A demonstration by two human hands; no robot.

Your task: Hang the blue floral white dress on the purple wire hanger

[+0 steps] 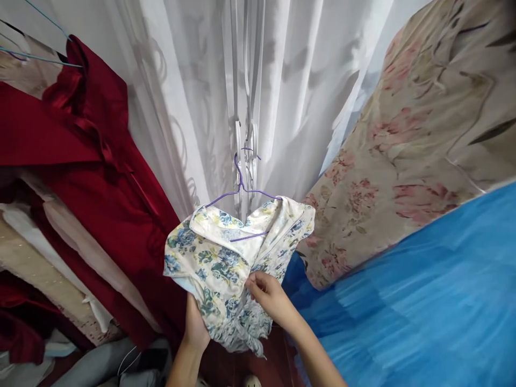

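Two hands are on one thing here, a floral garment (217, 258) with blue and yellow flowers on white cloth, and I describe all places from the purple hanger (242, 188) that carries it.

The garment hangs directly below the hanger. Its collar end is at the top, around the wire, and its long axis runs from the hanger straight down toward the camera. The lower part is gathered and crumpled. The hanger's hook points upward, and its wire shoulders lie from left to right. I can see only the flower print on the cloth.

Below the hanger and a little to the right, my view shows the right hand (268, 295) with fingers closed in a pinch on the front of the cloth. Below and to the left, the left hand (196, 322) touches the lower edge from behind. Its fingers are hidden by the cloth, so I cannot tell how far it is closed.

Behind and above the hanger hangs a white curtain (193, 97). Left of the hanger is a red garment (92, 161). To the right is a cloth with pink flowers (423, 134), and below this a blue fabric (423, 290).
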